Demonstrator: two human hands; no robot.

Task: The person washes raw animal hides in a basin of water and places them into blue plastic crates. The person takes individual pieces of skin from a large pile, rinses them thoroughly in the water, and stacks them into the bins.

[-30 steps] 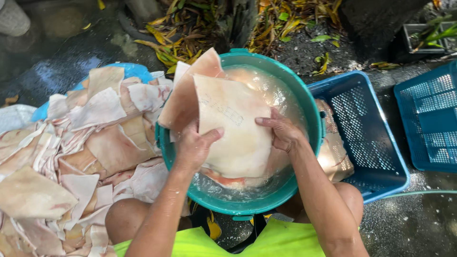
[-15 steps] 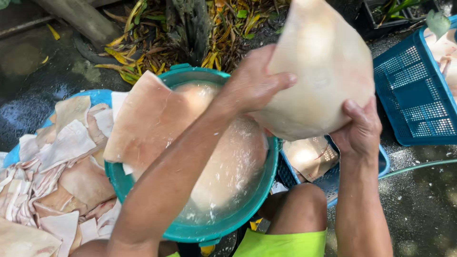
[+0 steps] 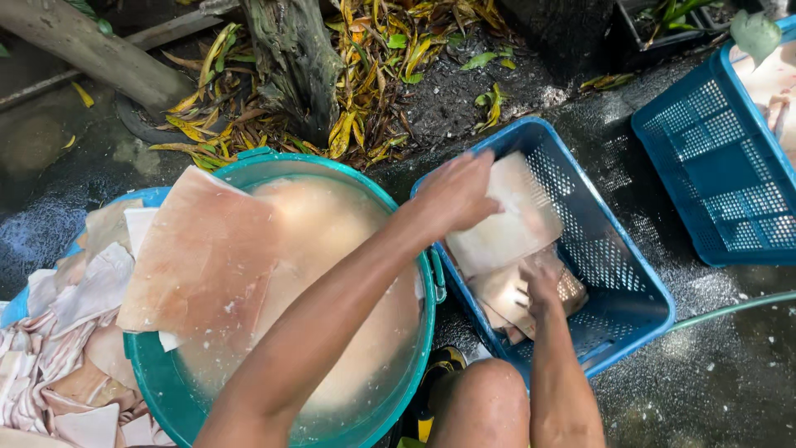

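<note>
My left hand (image 3: 456,195) reaches across the teal tub (image 3: 274,159) and grips the top of a pale flat slab (image 3: 507,226), which lies inside the near blue basket (image 3: 618,249). Below it, my right hand (image 3: 541,278) holds the slab's lower edge, over other slabs stacked in the basket. The tub holds milky water (image 3: 332,241). A large pinkish slab (image 3: 199,257) leans over the tub's left rim.
A heap of pale slabs (image 3: 75,332) lies left of the tub. A second blue basket (image 3: 713,174) stands at the right with more pieces. A tree trunk (image 3: 290,66) and fallen leaves lie behind. A green hose (image 3: 734,307) crosses the wet ground.
Both hands lifted the slab out of the tub, carried it to the right, and have lowered it into the near blue basket. The view has swung right.
</note>
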